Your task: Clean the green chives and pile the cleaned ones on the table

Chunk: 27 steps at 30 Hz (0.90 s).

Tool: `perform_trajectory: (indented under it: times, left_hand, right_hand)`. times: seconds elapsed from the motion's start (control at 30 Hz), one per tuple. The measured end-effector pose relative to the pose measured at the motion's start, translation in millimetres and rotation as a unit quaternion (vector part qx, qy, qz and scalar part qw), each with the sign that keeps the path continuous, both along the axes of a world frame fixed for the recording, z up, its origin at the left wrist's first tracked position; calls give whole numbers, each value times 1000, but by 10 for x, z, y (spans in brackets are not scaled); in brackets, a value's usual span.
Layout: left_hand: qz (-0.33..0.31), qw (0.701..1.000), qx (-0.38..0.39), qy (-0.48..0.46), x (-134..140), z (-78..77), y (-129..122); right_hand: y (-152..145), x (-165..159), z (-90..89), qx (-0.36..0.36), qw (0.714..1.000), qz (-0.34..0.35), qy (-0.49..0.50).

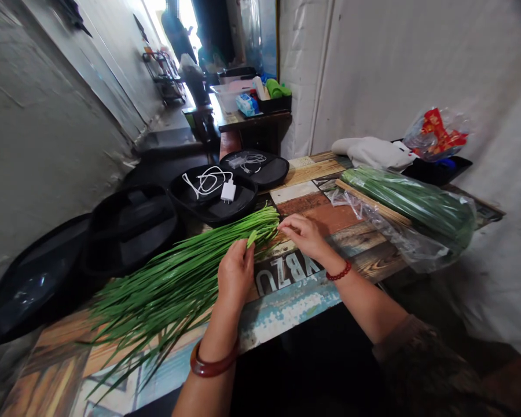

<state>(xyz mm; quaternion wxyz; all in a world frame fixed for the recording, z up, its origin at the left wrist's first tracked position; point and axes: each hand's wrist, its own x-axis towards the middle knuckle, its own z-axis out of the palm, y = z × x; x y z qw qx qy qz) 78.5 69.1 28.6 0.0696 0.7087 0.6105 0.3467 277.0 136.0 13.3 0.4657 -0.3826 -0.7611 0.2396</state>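
Note:
A long spread of green garlic chives [178, 269] lies across the table, pale stem ends at the right and leaf tips at the left. My left hand [237, 269] is closed round a few chives near the stem ends, their pale tips poking out past the thumb. Just right of those ends, my right hand [303, 233] pinches with thumb and forefinger. What sits in that pinch, if anything, is too small to name. A second bundle of chives [412, 202] in a clear plastic bag rests at the table's right side.
Black chairs [132, 231] line the table's far left edge; a white charger [228, 191] with its cable lies on one seat. Wooden chopsticks [373, 202] lie against the bagged bundle. Behind it are a pale cloth [373, 152] and a red-printed plastic bag [436, 134]. A person stands in the far doorway.

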Motion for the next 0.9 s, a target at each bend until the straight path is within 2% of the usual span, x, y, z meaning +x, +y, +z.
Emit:
perform_trajectory:
  times: [0.17, 0.27, 0.37, 0.53, 0.63, 0.8, 0.9]
  left_hand:
    - [41, 997, -10, -60, -16, 6, 9]
    - [32, 998, -26, -55, -17, -8, 6]
    - [10, 999, -25, -47, -19, -24, 12]
    - [-33, 998, 4, -62, -9, -10, 27]
    - [-58, 996, -14, -65, 7, -1, 23]
    - [-76, 994, -62, -43, 28, -15, 7]
    - [-71, 995, -61, -41, 22, -12, 11]
  right_hand:
    - [2, 78, -48, 20, 991, 15, -135]
    - [-53, 82, -45, 33, 978, -3, -205]
    - [-89, 74, -28, 41, 972, -7, -232]
    - [-53, 39, -18, 25, 985, 51, -165]
    - [-34, -1, -20, 17, 990, 86, -107]
    - [-56, -60, -12, 12, 993, 97, -69]
    - [-50, -46, 0, 5, 996, 73, -49]
